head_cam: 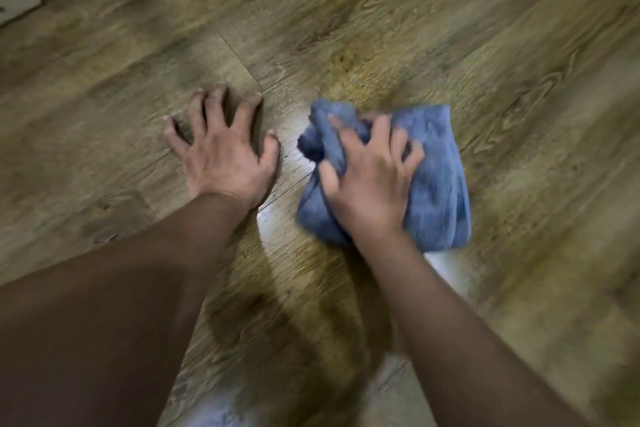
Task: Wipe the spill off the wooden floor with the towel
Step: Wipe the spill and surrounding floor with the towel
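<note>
right hand gripping bunched blue towel, long axis near-to-far

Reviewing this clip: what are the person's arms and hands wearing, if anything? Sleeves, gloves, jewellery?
Nothing worn is visible. The left hand and right hand are bare, with no gloves and no rings that the blurred frame shows. Both forearms are bare down to the frame edge, with no sleeves, watch or wristband in view.

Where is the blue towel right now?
In the head view the blue towel lies bunched on the wooden floor, right of centre, gripped by the right hand, beside the left hand.
</note>
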